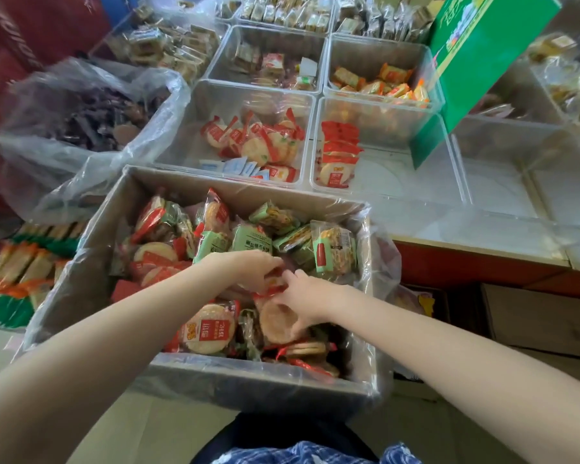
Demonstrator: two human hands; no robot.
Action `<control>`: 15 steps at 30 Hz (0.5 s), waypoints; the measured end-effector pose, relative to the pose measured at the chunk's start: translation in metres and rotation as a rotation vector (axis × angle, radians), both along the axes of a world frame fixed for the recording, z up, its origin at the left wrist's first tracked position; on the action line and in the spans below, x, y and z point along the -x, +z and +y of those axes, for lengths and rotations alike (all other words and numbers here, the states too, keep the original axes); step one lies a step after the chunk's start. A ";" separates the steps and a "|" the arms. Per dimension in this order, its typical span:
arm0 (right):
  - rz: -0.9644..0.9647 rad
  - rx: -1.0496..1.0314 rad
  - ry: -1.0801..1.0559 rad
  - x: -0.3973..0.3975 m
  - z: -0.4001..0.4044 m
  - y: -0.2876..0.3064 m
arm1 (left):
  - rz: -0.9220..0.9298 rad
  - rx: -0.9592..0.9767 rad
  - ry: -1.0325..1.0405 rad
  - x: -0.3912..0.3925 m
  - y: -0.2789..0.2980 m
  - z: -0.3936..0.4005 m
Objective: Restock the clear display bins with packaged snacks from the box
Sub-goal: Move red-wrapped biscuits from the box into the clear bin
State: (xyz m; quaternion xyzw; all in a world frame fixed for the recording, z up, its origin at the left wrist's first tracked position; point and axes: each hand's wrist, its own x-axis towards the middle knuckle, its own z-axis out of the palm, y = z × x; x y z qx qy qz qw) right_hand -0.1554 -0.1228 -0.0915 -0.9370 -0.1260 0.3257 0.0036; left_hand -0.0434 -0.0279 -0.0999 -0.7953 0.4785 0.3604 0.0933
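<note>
Red-wrapped rice crackers (275, 318), box (81, 279) at 6 o'clock: light, brittle, slippery film; pinched by left hand (248, 266) and right hand (307, 296) fingers; best held at edges.

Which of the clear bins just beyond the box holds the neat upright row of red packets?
The right-hand bin: its red packets stand stacked along its left wall; the left bin's lie jumbled.
</note>
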 end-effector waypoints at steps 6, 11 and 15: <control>0.146 0.084 -0.012 0.033 0.006 -0.013 | -0.143 -0.120 -0.128 0.025 -0.020 -0.009; 0.302 -0.125 -0.255 0.050 0.006 -0.018 | -0.235 -0.186 -0.100 0.031 -0.016 -0.021; 0.399 -0.144 -0.312 0.049 0.008 -0.023 | -0.197 -0.225 -0.073 0.027 -0.016 -0.021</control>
